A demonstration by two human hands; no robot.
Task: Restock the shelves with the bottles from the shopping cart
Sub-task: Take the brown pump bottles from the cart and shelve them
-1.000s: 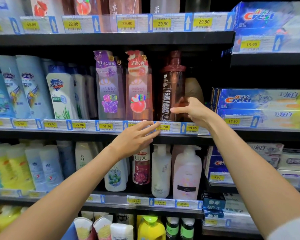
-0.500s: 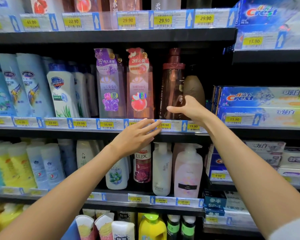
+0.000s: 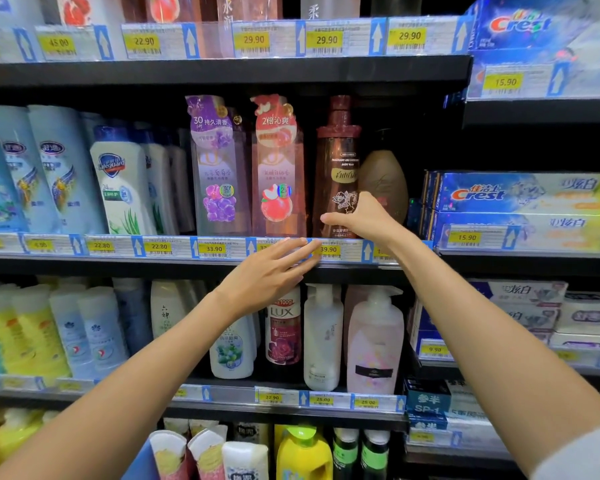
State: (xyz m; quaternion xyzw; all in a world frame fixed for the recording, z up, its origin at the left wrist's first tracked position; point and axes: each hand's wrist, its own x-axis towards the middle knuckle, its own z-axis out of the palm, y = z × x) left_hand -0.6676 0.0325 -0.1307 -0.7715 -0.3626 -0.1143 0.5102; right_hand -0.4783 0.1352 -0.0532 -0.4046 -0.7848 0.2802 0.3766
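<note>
Brown bottle (image 3: 338, 168) upright at front edge of middle shelf (image 3: 222, 263), right of the pink bottle (image 3: 278, 168). Right hand (image 3: 362, 216) curled around its lower body; left hand (image 3: 269, 271) spread flat, fingertips on the price strip (image 3: 340, 250). Likely heavy, rigid, glossy and slippery; best held low around the waist. Shopping cart out of view; bottle's base hidden behind strip.

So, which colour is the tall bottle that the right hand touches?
Dark reddish-brown bottle, translucent, dark red cap; head view, the only one.

Two hands (image 3: 267, 275), one brown bottle (image 3: 336, 168), two tall Lux bottles (image 3: 219, 168).
</note>
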